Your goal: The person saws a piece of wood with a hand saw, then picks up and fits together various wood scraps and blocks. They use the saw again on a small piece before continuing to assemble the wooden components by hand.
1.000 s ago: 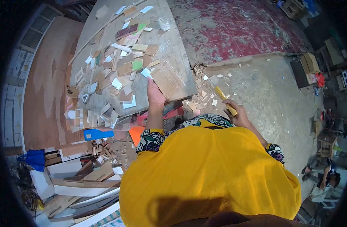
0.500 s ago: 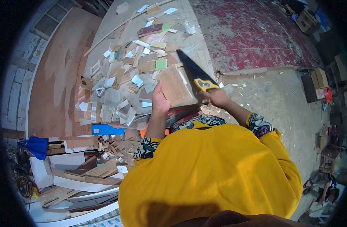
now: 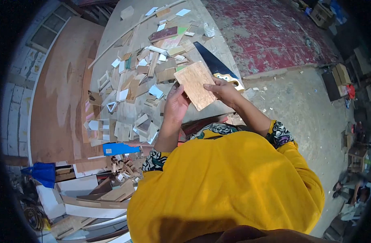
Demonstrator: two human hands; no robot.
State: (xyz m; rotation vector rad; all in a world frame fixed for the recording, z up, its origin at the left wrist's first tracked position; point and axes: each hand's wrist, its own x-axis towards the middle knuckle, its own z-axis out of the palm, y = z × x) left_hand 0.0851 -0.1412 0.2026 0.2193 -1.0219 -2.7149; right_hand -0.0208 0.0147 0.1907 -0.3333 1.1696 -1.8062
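Observation:
Both my hands hold a small rectangular wooden board [image 3: 195,86], tilted above the near edge of the worktable. My left hand [image 3: 177,102] grips its left side, with the thumb along the edge. On the right side, my right hand [image 3: 222,91] pinches it, the thumb lying on the upper face and the fingers hidden underneath. Just beyond my right hand, a handsaw [image 3: 211,60] with a dark blade and a yellow handle lies on the tabletop. Wood offcuts [image 3: 143,83] are scattered to the left of the board.
The worktable [image 3: 197,24] carries several white, green and brown scraps and a long thin strip [image 3: 132,30]. A large brown panel [image 3: 64,89] stands to the left. Below it are a blue bag [image 3: 43,174] and a pile of board cuttings [image 3: 96,198]. Cardboard boxes [image 3: 340,81] sit at right.
My right hand has let go of the handsaw, which now lies on the table, and has taken hold of the board's right side. The board has been turned and lifted.

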